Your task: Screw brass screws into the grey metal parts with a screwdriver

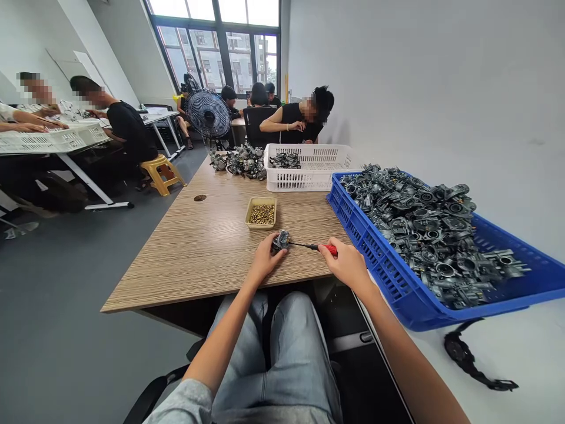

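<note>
while the l hand [265, 258] pins a die-cast carb body [280, 240] on the wood-grain surface [189, 259], fingers clamped on it, the r hand [346, 263] grips a red-handled screwdriver [327, 249], fingers closed round the handle, forearm angled in, tip at the body. looks like the screw-fastening step; next move seems to call for turning the driver. brass screws [261, 214] sit in a small tray [260, 199] just ahead.

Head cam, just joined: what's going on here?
A seated person's left hand holds a small metal carburetor at the edge of a wooden table, while the right hand holds a red-handled screwdriver with its tip at the carburetor. A small tray of brass screws sits just ahead. A blue crate heaped with carburetors is at right, and a white basket holds more beyond. A co-worker sits past it.
</note>
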{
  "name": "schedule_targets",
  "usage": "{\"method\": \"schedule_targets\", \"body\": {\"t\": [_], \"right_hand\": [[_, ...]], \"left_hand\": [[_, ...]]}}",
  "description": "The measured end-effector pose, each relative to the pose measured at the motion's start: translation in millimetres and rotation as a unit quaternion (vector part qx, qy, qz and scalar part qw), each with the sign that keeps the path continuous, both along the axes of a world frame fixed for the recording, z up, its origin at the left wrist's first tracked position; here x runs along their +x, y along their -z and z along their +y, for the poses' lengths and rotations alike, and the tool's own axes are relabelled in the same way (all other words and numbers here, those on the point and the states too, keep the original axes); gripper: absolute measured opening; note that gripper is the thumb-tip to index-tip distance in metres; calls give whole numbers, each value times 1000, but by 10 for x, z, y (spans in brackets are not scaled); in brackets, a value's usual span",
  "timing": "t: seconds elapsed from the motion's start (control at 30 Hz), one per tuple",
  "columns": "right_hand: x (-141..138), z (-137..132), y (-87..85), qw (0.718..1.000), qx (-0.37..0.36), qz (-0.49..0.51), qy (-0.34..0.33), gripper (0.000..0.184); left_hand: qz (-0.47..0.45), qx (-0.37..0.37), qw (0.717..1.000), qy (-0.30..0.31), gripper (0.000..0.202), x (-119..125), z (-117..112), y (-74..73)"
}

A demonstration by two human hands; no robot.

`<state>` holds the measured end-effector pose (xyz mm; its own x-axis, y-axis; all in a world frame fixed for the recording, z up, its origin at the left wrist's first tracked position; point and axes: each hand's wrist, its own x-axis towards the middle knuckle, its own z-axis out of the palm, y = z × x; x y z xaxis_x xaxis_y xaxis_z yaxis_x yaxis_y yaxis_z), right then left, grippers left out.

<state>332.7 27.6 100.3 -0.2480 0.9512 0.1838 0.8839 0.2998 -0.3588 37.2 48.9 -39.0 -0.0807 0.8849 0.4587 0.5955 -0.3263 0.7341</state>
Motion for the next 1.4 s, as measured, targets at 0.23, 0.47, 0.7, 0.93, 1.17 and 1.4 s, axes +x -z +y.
{"method": "schedule_targets", "body": {"t": [0.23,0.47,0.7,0.93,1.17,1.4], "right_hand": [[59,-17,-29,995,-14,63,-72,16],[57,-5,4,996,19,54,-65,11],[14,-15,-16,1000,13,17,-4,29],[-31,-27,-32,999,1,32,21,55],[62,13,-64,999,14,35,14,43],[170,63,-68,986,67,118,-96,26]], "left_hand": [[-2,-3,1000,1,63,-4,-4,-5],[13,5,1000,-2,63,4,-9,-11],[34,8,999,3,63,5,-16,-26],[43,9,999,-3,63,5,-20,-32],[21,1,1000,-6,62,-8,-15,-29],[11,0,1000,-4,63,3,-14,-26]]}}
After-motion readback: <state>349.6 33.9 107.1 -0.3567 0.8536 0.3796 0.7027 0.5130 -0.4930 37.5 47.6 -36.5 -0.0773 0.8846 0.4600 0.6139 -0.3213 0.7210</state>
